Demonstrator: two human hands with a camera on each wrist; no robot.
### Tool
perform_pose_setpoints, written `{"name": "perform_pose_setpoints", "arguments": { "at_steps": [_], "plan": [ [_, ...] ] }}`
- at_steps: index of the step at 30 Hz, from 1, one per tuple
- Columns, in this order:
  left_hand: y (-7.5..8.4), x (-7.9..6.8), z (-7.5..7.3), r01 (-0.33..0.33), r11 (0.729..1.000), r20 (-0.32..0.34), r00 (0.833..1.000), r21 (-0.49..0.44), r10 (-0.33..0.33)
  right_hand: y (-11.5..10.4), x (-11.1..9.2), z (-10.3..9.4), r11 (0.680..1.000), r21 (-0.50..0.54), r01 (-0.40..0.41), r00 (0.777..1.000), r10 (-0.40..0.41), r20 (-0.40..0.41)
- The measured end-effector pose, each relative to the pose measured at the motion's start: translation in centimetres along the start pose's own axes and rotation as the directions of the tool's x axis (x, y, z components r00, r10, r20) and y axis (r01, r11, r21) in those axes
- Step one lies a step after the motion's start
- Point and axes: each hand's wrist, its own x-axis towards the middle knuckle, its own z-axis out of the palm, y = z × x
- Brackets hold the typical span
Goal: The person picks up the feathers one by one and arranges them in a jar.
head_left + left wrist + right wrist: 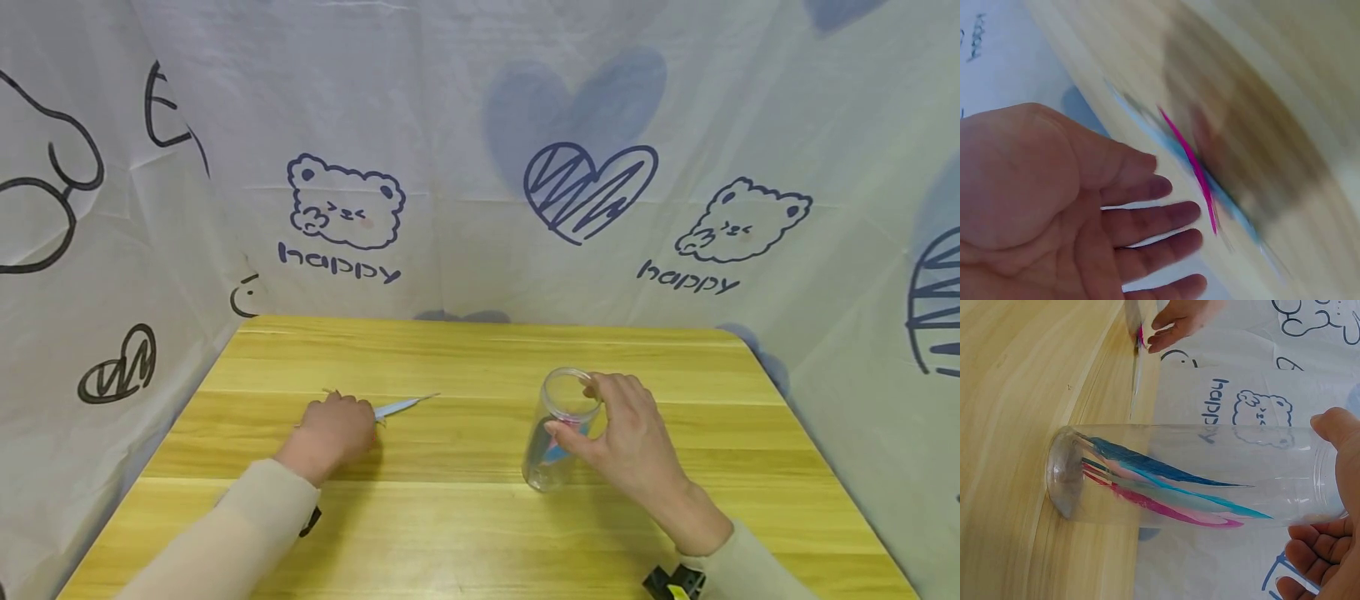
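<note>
My right hand (pixel 637 442) grips a clear plastic jar (pixel 536 467) near its open rim, thumb on one side and fingers on the other. The jar stands upright on the table, tilted little if at all. Inside lean several feathers: a dark blue one (pixel 1154 462), a bright blue, pale ones and a magenta one (pixel 1166 510). To the left, my left hand (pixel 337 433) hovers low over loose feathers. Its fingers look extended in the left wrist view, beside a pink feather (pixel 1188 153) that crosses a light blue feather (pixel 1232 206).
The wooden table (pixel 465 542) carries the jar and the loose feathers. White cloth (pixel 465 167) printed with bears and hearts hangs behind it and at both sides.
</note>
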Motion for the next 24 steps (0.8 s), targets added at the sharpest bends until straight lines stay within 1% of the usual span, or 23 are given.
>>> {"name": "perform_pose_setpoints", "arguments": {
  "at_steps": [3,5,8,11,13,15,17,19,22,24],
  "plan": [
    [1.0,-0.2,0.4,-0.012,1.000,0.038,0.999,-0.006,0.012,-0.1,0.0,0.1,1.000,0.005,0.002,1.000,-0.002,0.001],
    [1.8,-0.1,0.7,-0.025,1.000,0.047,0.999,0.009,0.024,-0.2,0.1,0.1,1.000,0.006,0.009,1.000,-0.009,-0.003],
    [3.2,0.2,1.1,-0.026,0.999,0.055,0.998,0.036,0.024,-0.2,0.1,0.2,1.000,0.004,0.018,1.000,-0.018,-0.010],
    [4.8,0.7,1.5,-0.025,0.999,0.043,0.999,0.036,0.023,-0.2,0.1,0.2,1.000,0.006,0.013,1.000,-0.013,-0.010],
    [5.7,0.9,1.7,-0.034,0.999,0.024,0.999,0.014,0.034,-0.3,0.1,0.1,1.000,0.007,0.006,1.000,-0.006,-0.006],
    [6.3,1.2,1.8,-0.049,0.999,-0.003,0.999,-0.018,0.049,-0.3,0.1,0.1,1.000,0.009,-0.001,1.000,0.001,0.000],
    [6.3,1.3,1.6,-0.069,0.997,-0.029,0.997,-0.034,0.068,-0.3,0.1,0.1,1.000,0.010,-0.005,1.000,0.005,0.005],
    [5.8,1.6,1.3,-0.083,0.996,-0.065,0.995,-0.045,0.080,-0.3,0.1,0.0,1.000,0.011,-0.004,1.000,0.004,0.008],
    [4.2,2.0,0.7,-0.094,0.995,-0.133,0.987,-0.019,0.090,-0.3,0.2,0.0,1.000,0.009,0.000,1.000,-0.001,0.010],
    [2.9,2.6,0.5,-0.106,0.994,-0.196,0.975,0.005,0.105,-0.3,0.2,-0.1,1.000,0.008,0.005,1.000,-0.005,0.008]
  ]
}}
